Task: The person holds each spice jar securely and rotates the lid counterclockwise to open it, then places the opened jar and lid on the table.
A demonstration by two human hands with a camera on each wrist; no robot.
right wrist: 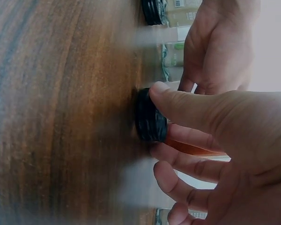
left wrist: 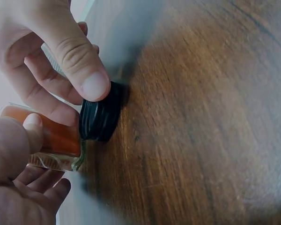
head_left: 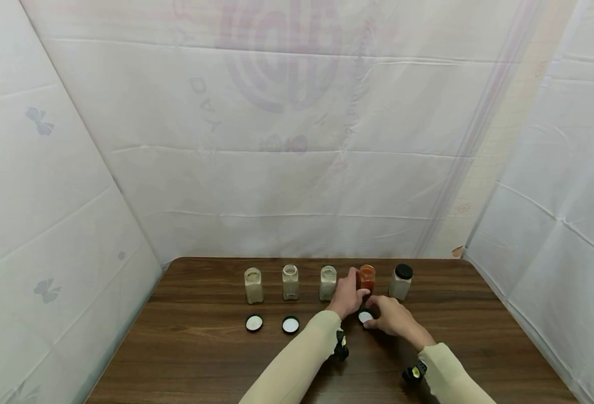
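My left hand [head_left: 346, 294] grips a clear glass jar of orange-red powder [head_left: 367, 277], which stands uncapped on the table. In the left wrist view the thumb lies along the side of this jar [left wrist: 61, 136]. Just in front of the jar, a black screw lid [head_left: 364, 317] rests on the wood with its white inside up. My right hand [head_left: 391, 317] pinches that lid by its rim, thumb on one side and fingertips on the other; the right wrist view shows the lid [right wrist: 150, 115] close up.
Left of my hands stand three uncapped jars of pale contents: one [head_left: 254, 287], another [head_left: 290, 283] and a third [head_left: 328, 284]. Two upturned lids, one [head_left: 254, 322] and another [head_left: 290, 325], lie before them. A black-capped jar [head_left: 400, 283] stands at right on the brown table [head_left: 201, 359].
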